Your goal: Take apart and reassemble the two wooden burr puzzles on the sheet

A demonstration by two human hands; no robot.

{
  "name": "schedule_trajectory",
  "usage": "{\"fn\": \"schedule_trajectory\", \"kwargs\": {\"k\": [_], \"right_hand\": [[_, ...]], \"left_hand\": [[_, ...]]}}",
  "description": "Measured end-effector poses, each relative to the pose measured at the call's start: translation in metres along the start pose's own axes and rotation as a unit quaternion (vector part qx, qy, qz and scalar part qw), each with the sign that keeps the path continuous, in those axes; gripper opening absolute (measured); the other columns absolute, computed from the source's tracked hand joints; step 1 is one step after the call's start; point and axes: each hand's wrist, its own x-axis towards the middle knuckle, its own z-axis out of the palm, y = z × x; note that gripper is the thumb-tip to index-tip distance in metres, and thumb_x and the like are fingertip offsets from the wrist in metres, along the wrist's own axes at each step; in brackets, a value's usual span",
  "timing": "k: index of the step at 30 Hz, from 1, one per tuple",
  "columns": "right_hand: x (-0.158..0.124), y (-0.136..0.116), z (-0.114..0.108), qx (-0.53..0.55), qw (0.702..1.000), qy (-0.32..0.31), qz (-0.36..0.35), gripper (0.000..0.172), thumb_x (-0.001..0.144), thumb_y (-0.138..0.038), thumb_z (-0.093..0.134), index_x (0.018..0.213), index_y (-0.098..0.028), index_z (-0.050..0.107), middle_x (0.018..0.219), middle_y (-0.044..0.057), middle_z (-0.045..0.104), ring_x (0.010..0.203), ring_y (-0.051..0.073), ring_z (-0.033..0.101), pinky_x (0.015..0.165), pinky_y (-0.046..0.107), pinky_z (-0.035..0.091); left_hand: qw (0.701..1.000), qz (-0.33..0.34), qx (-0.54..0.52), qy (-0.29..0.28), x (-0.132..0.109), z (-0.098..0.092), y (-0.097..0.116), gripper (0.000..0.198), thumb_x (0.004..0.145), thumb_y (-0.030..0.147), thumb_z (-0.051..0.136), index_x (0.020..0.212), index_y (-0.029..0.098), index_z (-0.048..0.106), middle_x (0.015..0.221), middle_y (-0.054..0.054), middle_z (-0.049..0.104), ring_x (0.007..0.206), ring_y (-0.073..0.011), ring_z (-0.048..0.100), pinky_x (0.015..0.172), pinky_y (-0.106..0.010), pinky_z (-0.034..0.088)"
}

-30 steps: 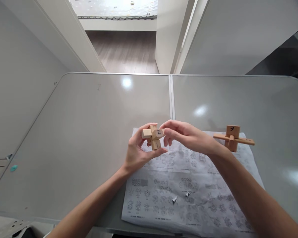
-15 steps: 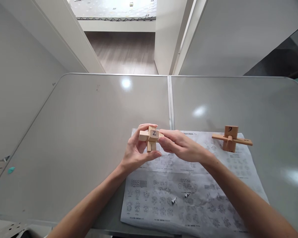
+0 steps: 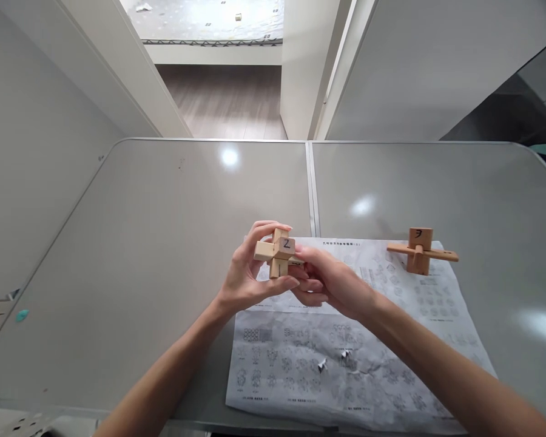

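Pale wooden blocks are joined into a cross-shaped puzzle (image 3: 279, 267), whose front block is marked "2". My left hand (image 3: 241, 276) grips it from the left, fingers over the top and thumb under the bottom. At its right side is my right hand (image 3: 332, 276), with thumb and fingertips on the block that sticks out there; the other fingers are curled below. To the right, a darker wooden cross puzzle (image 3: 418, 263) marked "3" stands on the printed sheet, untouched.
A creased paper sheet with printed diagrams (image 3: 273, 358) lies under my hands, with two small torn bits. The grey table (image 3: 141, 243) has a metal seam down its middle. Beyond its far edge are white panels and a wooden floor.
My right hand has opened its lower fingers and shifted slightly down around the right block. The puzzle has turned a little in my left hand, and the camera view has moved slightly.
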Motion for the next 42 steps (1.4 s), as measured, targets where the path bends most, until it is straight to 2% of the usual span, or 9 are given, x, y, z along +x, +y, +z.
{"fn": "schedule_trajectory", "kwargs": {"k": [6, 10, 13, 18, 28, 33, 37, 39, 42], "right_hand": [[-0.047, -0.001, -0.020, -0.121, 0.976, 0.180, -0.022, 0.055, 0.109, -0.062, 0.053, 0.072, -0.021, 0.049, 0.068, -0.004, 0.038, 0.058, 0.012, 0.036, 0.055, 0.027, 0.036], [-0.084, 0.006, -0.040, 0.046, 0.959, 0.280, 0.013, 0.048, 0.104, -0.061, 0.065, 0.079, -0.020, 0.057, 0.066, -0.006, 0.037, 0.051, 0.008, 0.027, 0.047, 0.023, 0.031], [-0.100, 0.016, -0.049, 0.175, 0.940, 0.293, -0.009, 0.035, 0.099, -0.047, 0.076, 0.085, -0.019, 0.062, 0.069, -0.006, 0.040, 0.050, 0.005, 0.025, 0.047, 0.019, 0.036], [-0.102, 0.021, -0.055, 0.264, 0.918, 0.291, -0.046, 0.027, 0.099, -0.034, 0.078, 0.088, -0.017, 0.060, 0.070, -0.008, 0.039, 0.047, 0.003, 0.027, 0.043, 0.015, 0.038], [-0.101, 0.011, -0.070, 0.317, 0.898, 0.293, -0.091, 0.029, 0.103, -0.033, 0.068, 0.082, -0.019, 0.052, 0.069, -0.009, 0.032, 0.046, 0.005, 0.026, 0.041, 0.014, 0.036], [-0.105, 0.020, -0.059, 0.214, 0.925, 0.305, -0.077, 0.040, 0.097, -0.052, 0.076, 0.085, -0.019, 0.057, 0.070, -0.007, 0.040, 0.049, 0.006, 0.029, 0.044, 0.018, 0.034], [-0.106, 0.028, -0.038, -0.011, 0.954, 0.295, -0.052, 0.047, 0.100, -0.063, 0.067, 0.085, -0.020, 0.057, 0.072, -0.003, 0.053, 0.055, 0.009, 0.042, 0.053, 0.024, 0.040], [-0.104, 0.030, -0.027, -0.153, 0.945, 0.281, -0.068, 0.045, 0.105, -0.061, 0.059, 0.085, -0.021, 0.057, 0.073, -0.002, 0.057, 0.058, 0.012, 0.047, 0.057, 0.027, 0.043], [-0.097, 0.033, -0.018, -0.339, 0.895, 0.264, -0.118, 0.042, 0.111, -0.049, 0.049, 0.079, -0.022, 0.052, 0.068, -0.002, 0.053, 0.059, 0.014, 0.045, 0.057, 0.029, 0.037]], "left_hand": [[0.992, -0.024, 0.126, -0.022, -0.008, 0.014, -0.011, 0.056, 0.101, 0.048, 0.072, 0.151, 0.031, 0.053, 0.130, -0.010, 0.058, 0.078, -0.0112, 0.063, 0.079, -0.032, 0.061], [0.979, -0.012, 0.201, -0.044, -0.011, 0.023, -0.014, 0.039, 0.105, 0.037, 0.066, 0.142, 0.028, 0.057, 0.128, -0.009, 0.062, 0.082, -0.0125, 0.066, 0.081, -0.033, 0.062], [0.971, -0.022, 0.227, -0.065, -0.011, 0.026, -0.013, 0.029, 0.106, 0.032, 0.063, 0.134, 0.027, 0.060, 0.127, -0.008, 0.063, 0.080, -0.0121, 0.067, 0.081, -0.035, 0.063], [0.962, -0.040, 0.257, -0.086, -0.010, 0.028, -0.014, 0.016, 0.107, 0.029, 0.059, 0.121, 0.027, 0.065, 0.120, -0.005, 0.067, 0.078, -0.0126, 0.066, 0.077, -0.032, 0.059], [0.952, -0.033, 0.290, -0.087, -0.006, 0.032, -0.009, 0.017, 0.107, 0.032, 0.057, 0.111, 0.022, 0.070, 0.111, -0.006, 0.072, 0.074, -0.0122, 0.063, 0.065, -0.026, 0.052], [0.949, -0.028, 0.302, -0.086, -0.004, 0.031, -0.009, 0.018, 0.107, 0.032, 0.057, 0.108, 0.022, 0.073, 0.105, -0.006, 0.073, 0.073, -0.0126, 0.064, 0.063, -0.025, 0.051], [0.948, -0.036, 0.302, -0.089, -0.003, 0.031, -0.008, 0.019, 0.107, 0.033, 0.059, 0.108, 0.021, 0.074, 0.096, -0.004, 0.074, 0.070, -0.0126, 0.062, 0.062, -0.025, 0.049], [0.948, -0.040, 0.302, -0.089, -0.002, 0.031, -0.008, 0.019, 0.106, 0.033, 0.060, 0.107, 0.021, 0.074, 0.092, -0.003, 0.074, 0.068, -0.0126, 0.061, 0.061, -0.025, 0.048], [0.948, -0.045, 0.304, -0.085, -0.001, 0.032, -0.007, 0.018, 0.106, 0.032, 0.061, 0.106, 0.021, 0.075, 0.089, -0.002, 0.074, 0.067, -0.0120, 0.059, 0.061, -0.025, 0.047]]}}
